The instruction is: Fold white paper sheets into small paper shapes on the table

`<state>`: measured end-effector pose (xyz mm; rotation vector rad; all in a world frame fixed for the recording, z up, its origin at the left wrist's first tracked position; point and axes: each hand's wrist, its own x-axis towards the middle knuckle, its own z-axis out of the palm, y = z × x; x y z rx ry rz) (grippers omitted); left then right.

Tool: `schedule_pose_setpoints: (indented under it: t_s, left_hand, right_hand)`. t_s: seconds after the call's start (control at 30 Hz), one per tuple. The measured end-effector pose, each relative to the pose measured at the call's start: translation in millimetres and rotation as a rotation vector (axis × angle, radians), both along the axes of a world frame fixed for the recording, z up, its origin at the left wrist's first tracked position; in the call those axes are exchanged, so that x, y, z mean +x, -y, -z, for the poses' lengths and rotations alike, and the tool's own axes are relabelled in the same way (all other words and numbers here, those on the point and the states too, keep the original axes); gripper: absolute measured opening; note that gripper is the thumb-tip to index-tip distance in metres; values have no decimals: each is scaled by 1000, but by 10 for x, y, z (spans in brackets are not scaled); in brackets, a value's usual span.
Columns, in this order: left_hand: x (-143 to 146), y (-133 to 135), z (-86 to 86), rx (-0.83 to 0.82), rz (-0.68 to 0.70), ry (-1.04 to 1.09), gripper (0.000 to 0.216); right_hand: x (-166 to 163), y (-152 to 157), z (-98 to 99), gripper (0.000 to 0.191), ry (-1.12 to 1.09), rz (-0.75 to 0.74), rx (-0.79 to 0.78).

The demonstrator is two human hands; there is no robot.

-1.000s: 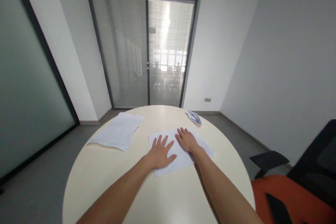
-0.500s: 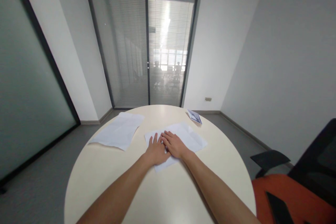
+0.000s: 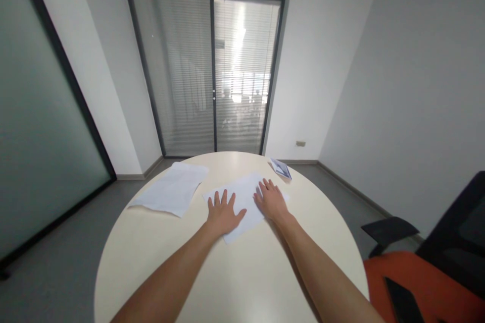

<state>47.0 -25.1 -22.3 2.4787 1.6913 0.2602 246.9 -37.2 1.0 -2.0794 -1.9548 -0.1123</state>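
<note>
Centrally, on a round, smooth, cream-coloured table (image 3: pixel 227 287) with a soft sheen, a thin white sheet of paper (image 3: pixel 248 199) lies at an angle beneath two bare hands. The left hand (image 3: pixel 223 215) is flat, palm down, its fingers fanned over the sheet's left part. The right hand (image 3: pixel 272 203) is also palm down and grips nothing, its fingers slightly curved and less widely spread over the right part. To the left, near the table's edge, lies a larger white sheet (image 3: pixel 170 189) with faint creases and a wavy border. Beyond the right hand, near the far rim, sits a small folded paper piece (image 3: pixel 281 169), angular, with blue-grey markings too small to make out. The hands hide much of the central sheet, and its pale right corner nearly melts into the tabletop. Whether the right palm presses down cannot be told. Both forearms and the table's near edge are cut off below; an orange-seated chair (image 3: pixel 417 272) is cropped at right.
</note>
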Motion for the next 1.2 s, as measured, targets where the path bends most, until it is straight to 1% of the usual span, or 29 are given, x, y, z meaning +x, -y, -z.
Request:
schedule_pose_setpoints:
  t_s: [0.13, 0.2, 0.27, 0.33, 0.43, 0.5, 0.57, 0.67, 0.77, 0.87, 0.93, 1.0, 1.07, 1.1, 1.13, 1.2]
  left_hand:
    - [-23, -32, -2, 24, -69, 1, 80]
    - [-24, -39, 0, 24, -86, -4, 79]
    - [-20, -39, 1, 17, -98, -14, 78]
    - [-18, -29, -5, 7, -100, -28, 77]
    - [-23, 4, -37, -10, -100, -45, 77]
    - [-28, 38, -77, -4, -95, -52, 78]
    - [-31, 75, -122, 49, -83, -61, 78]
    - [-36, 110, -168, 165, -52, -73, 72]
    - [-50, 97, -153, 226, 40, -59, 65]
    - [-68, 52, -93, 210, 171, -30, 63]
    - [-71, 25, -56, 176, 191, -23, 63]
    - [-63, 9, -34, 129, 166, -23, 64]
    - [-50, 2, -28, 80, 128, -24, 67]
    - [-44, -1, -28, 60, 111, -23, 69]
    - [-40, -4, -29, 46, 99, -21, 71]
    - [-38, -12, -28, 31, 91, -17, 74]
  right_hand:
    - [-267, 1, 51, 57, -94, -257, -71]
    - [-310, -16, 94, 59, -101, -290, -141]
    - [-259, -43, 123, 64, -94, -230, -199]
    - [-139, -74, 134, 68, -82, -125, -228]
    - [67, -108, 130, 67, -61, 38, -240]
    - [162, -121, 129, 67, -52, 101, -237]
    - [206, -126, 131, 67, -46, 120, -234]
    - [201, -118, 126, 65, -45, 125, -228]
    - [167, -90, 84, 60, -34, 117, -186]
    - [111, -48, 9, 46, -1, 57, -96]
    - [49, -19, -30, 42, -10, -18, -38]
    - [-31, 7, -40, 46, -60, -132, -25]
    - [-112, 23, -20, 51, -106, -276, -73]
    - [-143, 25, -3, 54, -113, -310, -112]
    - [-164, 22, 16, 57, -116, -322, -148]
    - [-165, 1, 52, 63, -115, -296, -204]
